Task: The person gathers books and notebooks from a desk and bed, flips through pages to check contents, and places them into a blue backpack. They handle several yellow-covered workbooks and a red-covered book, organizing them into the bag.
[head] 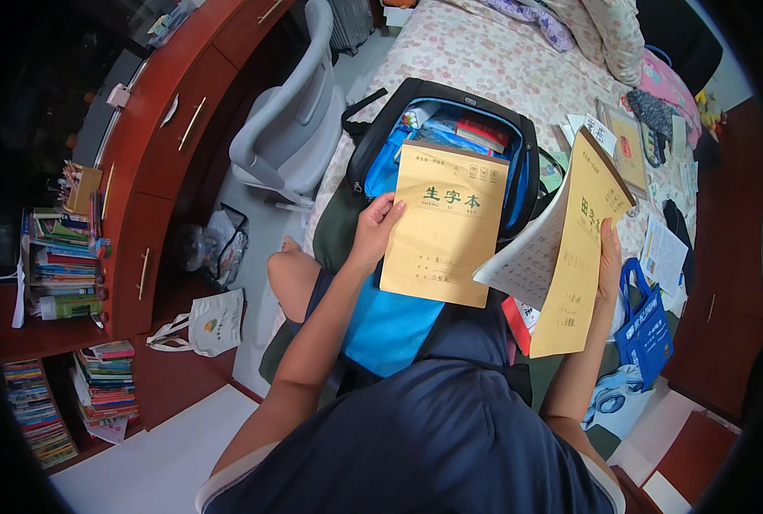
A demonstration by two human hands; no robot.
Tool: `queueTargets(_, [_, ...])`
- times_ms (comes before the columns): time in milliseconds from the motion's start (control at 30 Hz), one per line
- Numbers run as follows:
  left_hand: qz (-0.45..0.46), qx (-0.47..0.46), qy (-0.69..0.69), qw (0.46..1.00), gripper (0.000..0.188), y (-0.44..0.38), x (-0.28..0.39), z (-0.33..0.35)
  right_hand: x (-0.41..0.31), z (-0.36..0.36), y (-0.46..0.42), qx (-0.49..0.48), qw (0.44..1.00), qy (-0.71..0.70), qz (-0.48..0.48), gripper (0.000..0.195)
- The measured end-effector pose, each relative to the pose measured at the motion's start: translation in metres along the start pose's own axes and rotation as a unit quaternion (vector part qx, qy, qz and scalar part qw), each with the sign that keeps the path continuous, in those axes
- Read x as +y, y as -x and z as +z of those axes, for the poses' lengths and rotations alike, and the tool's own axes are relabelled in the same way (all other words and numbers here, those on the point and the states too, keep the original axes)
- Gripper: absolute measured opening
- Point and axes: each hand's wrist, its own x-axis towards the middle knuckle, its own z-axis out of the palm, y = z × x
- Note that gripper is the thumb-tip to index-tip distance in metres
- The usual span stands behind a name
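My left hand (pixel 379 226) grips the left edge of a tan exercise book (pixel 452 231) with green printed characters on its cover. It is held in front of an unzipped black backpack (pixel 371 151) with a blue lining. Inside the backpack lie a red book (pixel 482 133) and other items, partly hidden by the exercise book. In my right hand (pixel 608 260) is a second tan exercise book (pixel 571 276), its cover apart from the pages. Handwriting shows on its white pages (pixel 529 260). A bright blue panel (pixel 391 327) spreads across my lap, below the first book.
A floral-sheeted bed (pixel 433 45) carries the backpack, loose papers (pixel 661 247) and a blue tote bag (pixel 645 334) on the right. On the left are a grey chair (pixel 291 122), a reddish wooden desk (pixel 169 96), stacked books (pixel 66 257) and a white tote bag (pixel 214 324).
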Motion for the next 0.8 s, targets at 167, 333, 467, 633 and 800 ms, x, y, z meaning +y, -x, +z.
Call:
queueTargets(167, [0.011, -0.012, -0.012, 1.0, 0.027, 0.001, -0.003, -0.004, 0.006, -0.01, 0.0, -0.054, 0.997, -0.05, 0.007, 0.037])
queueTargets(333, [-0.003, -0.021, 0.007, 1.0, 0.029, 0.002, -0.006, -0.003, 0.031, 0.014, 0.007, 0.008, 0.999, 0.043, 0.03, 0.032])
queueTargets(467, [-0.042, -0.034, 0.047, 0.997, 0.033, 0.004, -0.012, -0.002, 0.069, 0.031, -0.008, 0.063, 0.963, 0.259, -0.037, 0.026])
queueTargets(633, [-0.069, -0.04, 0.072, 0.994, 0.039, 0.018, -0.009, 0.014, 0.105, 0.055, -0.021, 0.069, 0.909, 0.399, -0.097, 0.023])
queueTargets(800, [-0.044, -0.023, 0.027, 0.998, 0.043, 0.029, -0.005, 0.012, 0.113, 0.077, -0.02, 0.07, 0.88, 0.456, -0.112, 0.034])
